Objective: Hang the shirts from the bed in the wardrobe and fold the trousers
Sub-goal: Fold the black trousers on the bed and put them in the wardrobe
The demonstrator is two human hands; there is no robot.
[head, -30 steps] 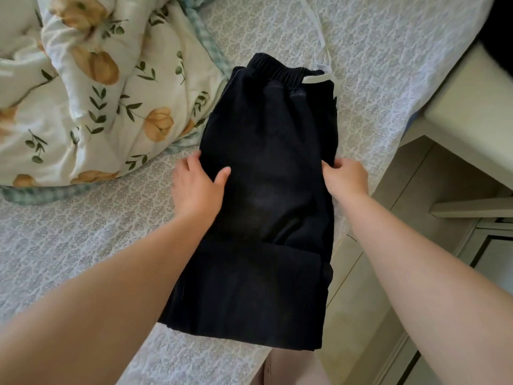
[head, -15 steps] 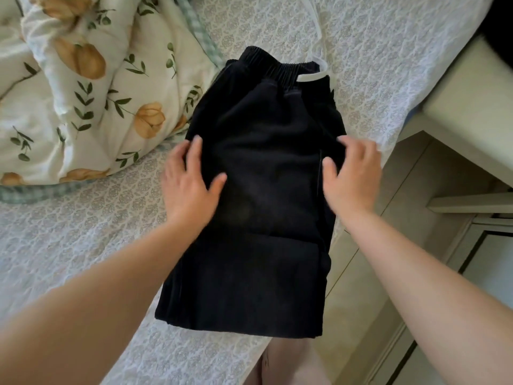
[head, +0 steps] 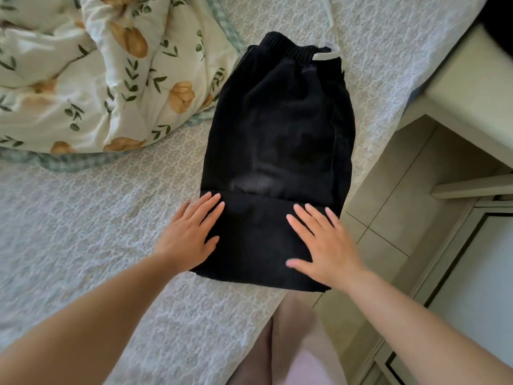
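While left hand [head: 191, 234], right hand [head: 324, 245] press trousers [head: 280, 134], fingers [head: 212, 202] flat, grip holding nothing.

The bed [head: 111, 232], spread with a pale lace-patterned cover, carries a bunched floral duvet [head: 97, 79] at its far left and folded black trousers [head: 280, 134] near its right edge, waistband away; a white strip [head: 329, 55], perhaps a drawstring, lies at the waistband

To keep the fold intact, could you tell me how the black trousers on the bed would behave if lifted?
The black trousers, soft layered cloth, would probably flop and unfold if lifted by one end. Flat under the left hand and right hand, they likely grip the textured bedspread.
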